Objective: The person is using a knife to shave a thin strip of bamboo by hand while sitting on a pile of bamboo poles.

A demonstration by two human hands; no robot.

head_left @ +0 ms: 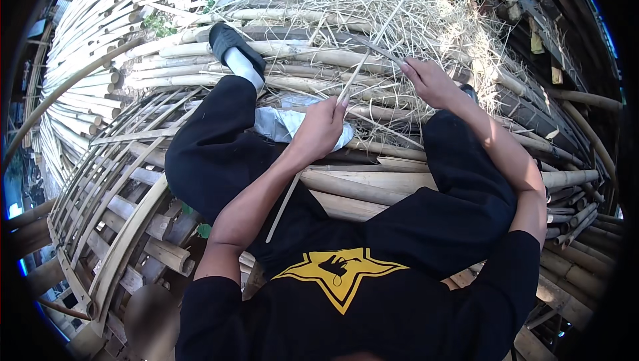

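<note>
My left hand (322,125) is closed round a long, thin bamboo strip (356,72). The strip slants from beside my lap, up through the fist, and away to the far upper right. My right hand (429,83) grips what looks like a knife (381,48), its narrow greyish blade pointing left and meeting or crossing the strip beyond my left fist. Its handle is hidden in the fingers. Below my left hand lies a crumpled pale plastic sheet (274,123), partly covered by my wrist and leg.
Bamboo poles (313,55) lie in rows under and beyond my legs. Thin shavings (399,8) are heaped over them at the far side. A woven bamboo frame (133,191) stands at my left. More cut poles (576,228) are stacked at my right. My shoed foot (234,48) rests on the poles.
</note>
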